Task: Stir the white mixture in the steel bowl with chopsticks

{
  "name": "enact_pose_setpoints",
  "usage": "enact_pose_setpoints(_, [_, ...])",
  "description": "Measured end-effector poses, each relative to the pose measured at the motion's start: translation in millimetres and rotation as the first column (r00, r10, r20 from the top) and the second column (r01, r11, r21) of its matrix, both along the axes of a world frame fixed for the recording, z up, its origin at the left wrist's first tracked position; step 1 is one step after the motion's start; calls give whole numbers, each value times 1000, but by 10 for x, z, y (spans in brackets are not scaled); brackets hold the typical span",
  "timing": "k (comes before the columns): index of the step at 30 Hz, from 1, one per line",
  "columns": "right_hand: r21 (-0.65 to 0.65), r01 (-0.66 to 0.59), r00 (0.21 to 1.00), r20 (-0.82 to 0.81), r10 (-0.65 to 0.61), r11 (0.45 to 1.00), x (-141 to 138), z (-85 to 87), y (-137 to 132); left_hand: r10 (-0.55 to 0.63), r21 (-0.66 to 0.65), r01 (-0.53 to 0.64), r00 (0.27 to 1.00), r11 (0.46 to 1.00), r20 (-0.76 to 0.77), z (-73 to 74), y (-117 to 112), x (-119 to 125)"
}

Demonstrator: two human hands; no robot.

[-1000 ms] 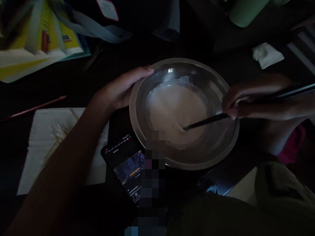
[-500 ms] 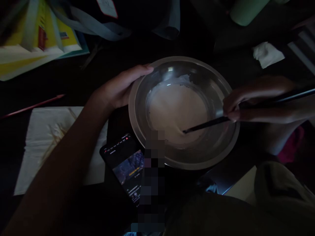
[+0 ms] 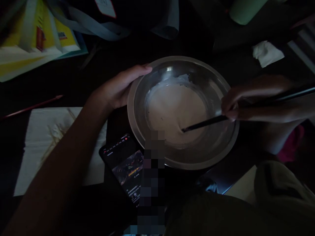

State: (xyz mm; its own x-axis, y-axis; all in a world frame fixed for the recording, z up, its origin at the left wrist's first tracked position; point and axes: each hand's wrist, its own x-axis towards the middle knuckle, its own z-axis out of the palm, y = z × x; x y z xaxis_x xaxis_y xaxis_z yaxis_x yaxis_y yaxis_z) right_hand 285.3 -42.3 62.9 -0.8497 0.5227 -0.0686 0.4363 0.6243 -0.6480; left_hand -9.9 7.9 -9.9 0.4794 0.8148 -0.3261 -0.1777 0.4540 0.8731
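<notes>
Bare metal for the bowl [image 3: 214,85]: smooth, polished, bright glints high on the far wall. Inside, a pale mixture [image 3: 172,111], creamy and smooth, faintly wet sheen, a few dark specks at the edge. Thin black stick [image 3: 204,123], hard and sleek, slight gloss along its length. Glossy glass on the phone [image 3: 123,164]. White paper napkin [image 3: 46,137], matt, creased, stained. Crumpled tissue [image 3: 267,53], soft and matt. Shiny printed packet [image 3: 29,49]. Pale cloth straps [image 3: 98,29], dull woven look. Green cup [image 3: 246,11], smooth, satin.
</notes>
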Motion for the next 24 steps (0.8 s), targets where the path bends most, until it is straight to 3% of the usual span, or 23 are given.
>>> enact_pose_setpoints(2, [28,-92,996,-1,92,995,-105,-59,-26,4,-12,-5,1000,1000,-24,8,1,7])
enact_pose_setpoints(3, [61,-61,998,3,61,996,-164,-87,-47,8,-15,-8,999,1000,-34,6,3,7])
enact_pose_setpoints(5, [131,103,994,9,-105,986,-246,-118,-86,9,-11,-9,999,1000,-37,-9,8,1])
enact_pose_setpoints(7, [176,283,958,-4,-287,943,-246,-102,-98,2,2,-2,1000,1000,-10,-26,13,-11])
enact_pose_setpoints(9, [182,358,932,-19,-361,916,-170,-52,-73,-2,14,2,1000,1000,17,-33,13,-21])
enact_pose_setpoints(11, [144,281,959,7,-285,949,-77,-2,-29,-3,13,3,1000,1000,19,-27,9,-23])
enact_pose_setpoints(13, [68,102,995,15,-103,992,-37,12,3,-6,1,6,1000,1000,3,-13,3,-16])
enact_pose_setpoints(16, [28,-72,997,-27,73,997,-128,-45,-14,-11,2,11,1000,1000,-14,-3,0,-3])
enact_pose_setpoints(19, [116,79,997,0,-79,990,-252,-97,-66,-15,6,15,1000,1000,-13,-13,5,-8])
enact_pose_setpoints(22, [158,275,960,-2,-278,948,-198,-48,-61,7,0,-7,1000,1000,17,-28,11,-30])
enact_pose_setpoints(24, [150,290,955,13,-295,945,-73,19,-17,4,10,-4,999,1000,38,-31,13,-40])
